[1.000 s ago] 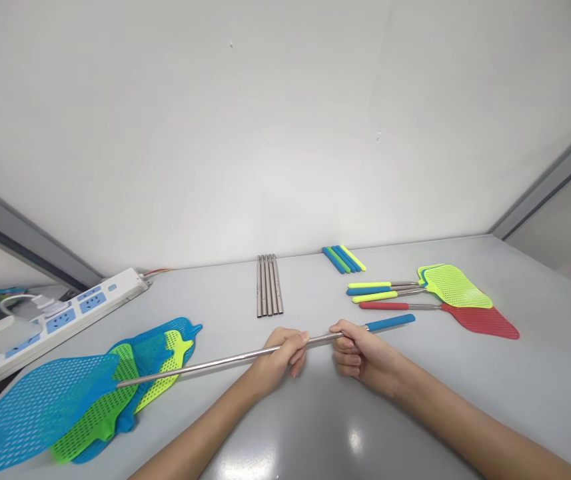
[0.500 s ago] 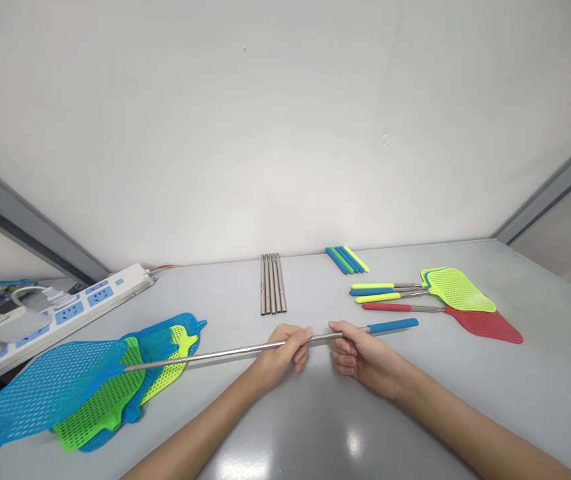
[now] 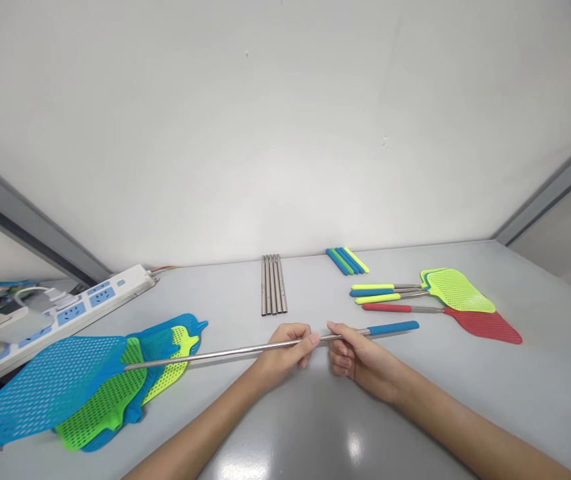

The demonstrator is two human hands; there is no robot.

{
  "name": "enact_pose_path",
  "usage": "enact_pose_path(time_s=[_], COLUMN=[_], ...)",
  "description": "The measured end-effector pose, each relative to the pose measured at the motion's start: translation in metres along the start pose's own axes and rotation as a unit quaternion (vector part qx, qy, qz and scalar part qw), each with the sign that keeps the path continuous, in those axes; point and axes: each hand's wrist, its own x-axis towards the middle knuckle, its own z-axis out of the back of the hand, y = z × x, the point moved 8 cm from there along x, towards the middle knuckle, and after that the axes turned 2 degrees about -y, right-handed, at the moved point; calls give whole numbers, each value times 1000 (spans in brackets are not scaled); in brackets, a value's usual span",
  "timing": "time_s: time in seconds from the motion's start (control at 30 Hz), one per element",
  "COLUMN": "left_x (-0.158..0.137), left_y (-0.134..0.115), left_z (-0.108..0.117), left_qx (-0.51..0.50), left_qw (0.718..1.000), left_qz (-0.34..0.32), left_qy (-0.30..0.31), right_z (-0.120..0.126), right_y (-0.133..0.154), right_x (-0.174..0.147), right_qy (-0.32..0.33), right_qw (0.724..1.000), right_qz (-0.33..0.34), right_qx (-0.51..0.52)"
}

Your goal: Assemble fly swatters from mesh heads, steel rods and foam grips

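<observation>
A blue fly swatter point(image 3: 50, 380) with a long, extended metal rod stretches across the table in front of me. Its mesh head is at the left and its blue grip at the right. My left hand point(image 3: 285, 350) is closed around the middle of the rod, thumb along the metal. Close beside it, my right hand point(image 3: 360, 357) pinches the rod just left of the blue grip. Beneath the swatter's head lie loose mesh heads: a green one point(image 3: 108, 400), a yellow one point(image 3: 170, 377) and blue ones point(image 3: 185, 325).
Several metal rods point(image 3: 274, 287) lie side by side at the back, near several coloured grips point(image 3: 346, 261). Shortened swatters with yellow point(image 3: 460, 290) and red point(image 3: 488, 327) heads rest at right. A white power strip point(image 3: 115, 287) with a plug runs along the left. A wall point(image 3: 285, 133) stands behind.
My left thumb has slid slightly rightward along the rod, nearer my right hand. The swatter and my right hand have hardly moved.
</observation>
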Motion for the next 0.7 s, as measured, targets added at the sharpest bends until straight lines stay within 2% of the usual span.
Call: enact_pose_path(time_s=[0.17, 0.4, 0.53, 0.7], left_x=[-1, -3, -4, -3], left_y=[-2, -3, -1, 1], left_z=[2, 2, 5, 6], left_qx=[14, -41, -72, -55], left_qw=[1000, 999, 996, 997], left_qz=[-8, -35, -44, -39], left_qy=[-2, 6, -13, -31], right_z=[-1, -4, -5, -3], right_y=[1, 3, 6, 5], right_x=[0, 0, 0, 2], right_qy=[-4, 10, 17, 16], right_qw=[1000, 999, 996, 996], right_qz=[22, 26, 37, 39], right_qx=[5, 40, 76, 74])
